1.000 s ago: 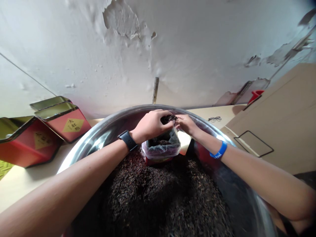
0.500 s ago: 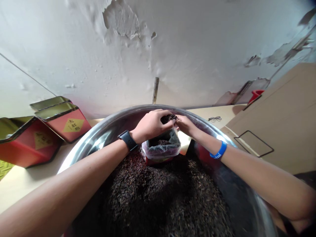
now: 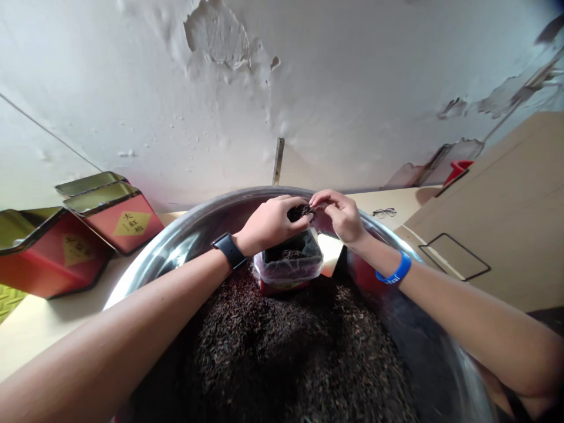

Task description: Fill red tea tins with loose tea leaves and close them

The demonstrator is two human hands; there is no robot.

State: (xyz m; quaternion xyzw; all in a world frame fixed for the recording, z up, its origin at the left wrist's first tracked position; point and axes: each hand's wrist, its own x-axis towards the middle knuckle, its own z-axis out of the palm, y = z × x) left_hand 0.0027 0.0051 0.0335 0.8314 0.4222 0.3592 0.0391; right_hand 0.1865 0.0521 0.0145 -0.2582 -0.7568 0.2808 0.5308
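**Clump of dark leaves (image 3: 298, 212) held near the lined tin (image 3: 286, 272)**

The left hand (image 3: 274, 220) curls around the clump, which shows between thumb and fingers close to the tin's far edge. The right hand (image 3: 341, 217) is just beside it, fingertips at the clump's edge; whether they pinch anything I cannot tell. The left palm is hidden, and the near side of the metal basin (image 3: 174, 249) is cut off.

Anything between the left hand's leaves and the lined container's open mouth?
Only the left hand itself, curled around the dark leaves. Nothing else visible blocks the lined container's open mouth; the right hand is at the leaves' right edge.
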